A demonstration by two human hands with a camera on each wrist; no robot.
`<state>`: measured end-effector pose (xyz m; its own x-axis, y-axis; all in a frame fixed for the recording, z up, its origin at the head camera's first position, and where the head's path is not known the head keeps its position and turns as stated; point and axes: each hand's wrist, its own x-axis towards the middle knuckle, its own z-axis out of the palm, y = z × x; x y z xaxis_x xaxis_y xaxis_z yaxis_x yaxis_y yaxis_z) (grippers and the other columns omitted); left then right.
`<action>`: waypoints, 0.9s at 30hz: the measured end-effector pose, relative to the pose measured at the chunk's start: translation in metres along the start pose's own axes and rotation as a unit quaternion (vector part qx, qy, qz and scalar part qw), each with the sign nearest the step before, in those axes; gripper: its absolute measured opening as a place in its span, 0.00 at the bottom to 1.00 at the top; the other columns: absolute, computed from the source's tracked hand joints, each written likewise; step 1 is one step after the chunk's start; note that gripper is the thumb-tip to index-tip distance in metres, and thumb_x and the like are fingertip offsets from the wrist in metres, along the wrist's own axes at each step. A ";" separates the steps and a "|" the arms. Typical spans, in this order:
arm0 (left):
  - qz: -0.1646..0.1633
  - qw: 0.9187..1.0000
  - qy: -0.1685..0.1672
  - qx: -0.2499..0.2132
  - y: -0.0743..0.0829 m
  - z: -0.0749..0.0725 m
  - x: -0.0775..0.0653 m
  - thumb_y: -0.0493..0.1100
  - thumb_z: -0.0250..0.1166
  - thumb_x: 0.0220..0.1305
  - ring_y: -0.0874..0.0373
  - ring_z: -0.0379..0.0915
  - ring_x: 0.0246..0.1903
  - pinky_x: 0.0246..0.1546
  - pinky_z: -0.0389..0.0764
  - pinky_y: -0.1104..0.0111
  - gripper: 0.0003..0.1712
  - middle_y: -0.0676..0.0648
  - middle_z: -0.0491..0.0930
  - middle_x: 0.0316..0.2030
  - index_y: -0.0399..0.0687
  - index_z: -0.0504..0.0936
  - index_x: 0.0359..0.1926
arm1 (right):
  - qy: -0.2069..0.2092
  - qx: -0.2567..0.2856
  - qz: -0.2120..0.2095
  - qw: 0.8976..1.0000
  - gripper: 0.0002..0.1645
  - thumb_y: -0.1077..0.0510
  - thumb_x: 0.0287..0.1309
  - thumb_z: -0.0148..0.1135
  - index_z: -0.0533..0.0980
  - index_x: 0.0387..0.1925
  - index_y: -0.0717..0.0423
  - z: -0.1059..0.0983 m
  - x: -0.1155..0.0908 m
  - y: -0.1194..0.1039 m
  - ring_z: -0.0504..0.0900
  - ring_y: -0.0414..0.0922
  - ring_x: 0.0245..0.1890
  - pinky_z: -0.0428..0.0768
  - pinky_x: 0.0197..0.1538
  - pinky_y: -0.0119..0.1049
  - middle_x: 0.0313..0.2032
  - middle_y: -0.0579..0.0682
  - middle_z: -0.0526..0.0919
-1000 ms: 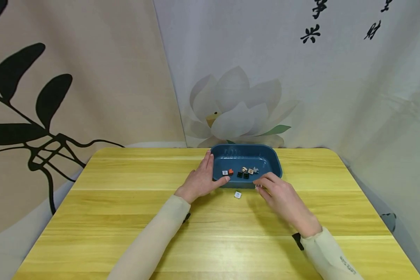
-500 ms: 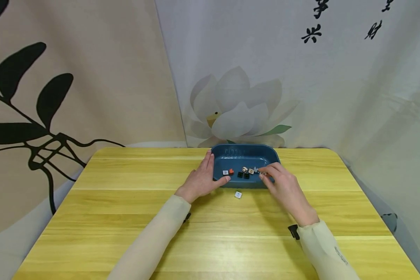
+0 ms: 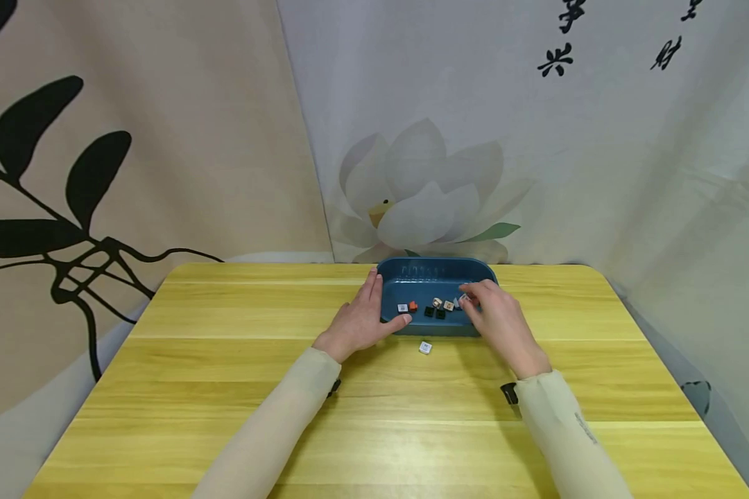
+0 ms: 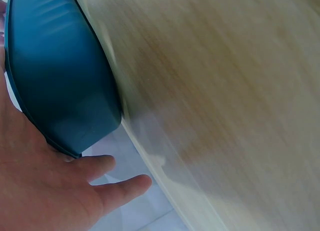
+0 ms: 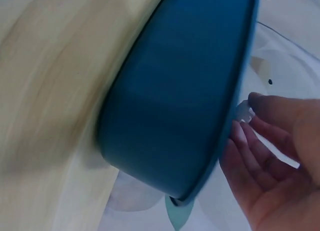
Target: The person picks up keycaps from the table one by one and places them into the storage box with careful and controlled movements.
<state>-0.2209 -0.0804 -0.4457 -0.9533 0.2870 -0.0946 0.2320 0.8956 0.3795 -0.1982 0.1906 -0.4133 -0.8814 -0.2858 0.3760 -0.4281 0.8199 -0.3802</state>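
Note:
A dark blue rectangular tray (image 3: 433, 330) stands at the far edge of the table. My left hand (image 3: 362, 319) rests on its left end with fingers straight, the thumb along the front rim. In the left wrist view the left hand (image 4: 45, 186) touches the tray's rim. Over the tray's right part, my right hand (image 3: 498, 324) pinches a small white keycap (image 3: 465, 299) between thumb and fingers; the right wrist view shows this pale keycap (image 5: 244, 111) beside the rim. Inside lie a white keycap (image 3: 402, 308), an orange piece (image 3: 413, 305), black keycaps (image 3: 440, 314) and beige keycaps (image 3: 449, 305).
One white keycap (image 3: 426, 348) lies on the wooden table (image 3: 374, 443) just in front of the tray. Behind the table hangs a printed curtain (image 3: 237, 138), close to the tray's back wall.
My right hand has moved from the tray's front rim up and inward over its right part, carrying the white keycap. The left hand has stayed at the tray's left end.

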 end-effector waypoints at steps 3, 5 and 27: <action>-0.002 1.000 0.001 0.001 0.000 0.000 0.000 0.83 0.50 0.64 0.47 0.43 0.80 0.70 0.62 0.38 0.67 0.47 0.28 0.83 0.41 0.38 0.83 | -0.008 -0.002 0.022 1.000 0.14 0.61 0.69 0.67 0.83 0.51 0.65 0.004 0.005 0.002 0.84 0.52 0.40 0.85 0.43 0.49 0.42 0.58 0.83; -0.002 1.000 0.001 0.000 0.000 0.000 0.000 0.83 0.50 0.64 0.47 0.43 0.80 0.70 0.62 0.38 0.67 0.47 0.28 0.83 0.41 0.38 0.83 | -0.011 -0.004 0.032 0.999 0.12 0.61 0.69 0.67 0.84 0.49 0.64 0.007 0.007 0.003 0.84 0.52 0.40 0.84 0.43 0.48 0.42 0.57 0.83; -0.004 1.000 0.002 -0.001 0.000 0.000 0.000 0.83 0.50 0.64 0.46 0.44 0.80 0.71 0.60 0.38 0.68 0.46 0.29 0.83 0.41 0.38 0.83 | -0.054 -0.038 0.056 0.996 0.10 0.60 0.67 0.69 0.86 0.45 0.63 0.023 0.024 0.013 0.83 0.53 0.38 0.84 0.44 0.49 0.38 0.57 0.86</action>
<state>-0.2211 -0.0800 -0.4455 -0.9560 0.2783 -0.0934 0.2242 0.8975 0.3798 -0.2295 0.1832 -0.4284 -0.9409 -0.2388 0.2400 -0.3132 0.8833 -0.3488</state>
